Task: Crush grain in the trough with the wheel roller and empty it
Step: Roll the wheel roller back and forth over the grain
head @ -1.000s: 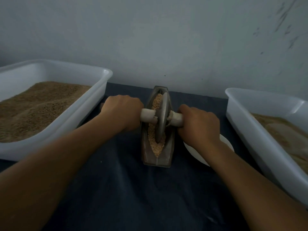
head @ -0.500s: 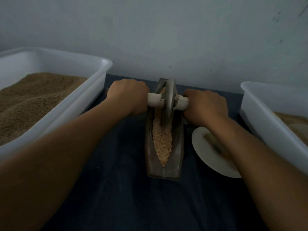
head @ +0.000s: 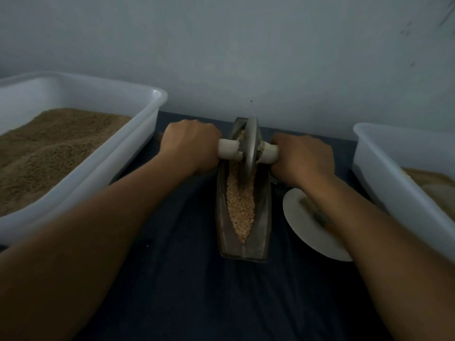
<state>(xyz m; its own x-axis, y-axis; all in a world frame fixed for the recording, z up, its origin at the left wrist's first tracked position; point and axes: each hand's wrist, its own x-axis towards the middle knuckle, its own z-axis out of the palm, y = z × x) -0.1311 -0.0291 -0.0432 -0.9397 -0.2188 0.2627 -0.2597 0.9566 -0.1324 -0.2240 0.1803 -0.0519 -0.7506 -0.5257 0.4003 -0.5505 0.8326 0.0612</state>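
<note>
At the left of the frame we see a white tub point(head: 147, 112) heaped with brown grain. Right of it, our left hand point(head: 190, 146) curls tight round the pale handle point(head: 229, 151) of the wheel roller point(head: 249, 148), which stands upright in the far end of the trough point(head: 242, 252) at centre, over crushed grain point(head: 240, 205). Our right hand point(head: 304, 156) grips the other handle end. Lower right lies a white plate point(head: 302, 230), then a second tub point(head: 394, 168)
</note>
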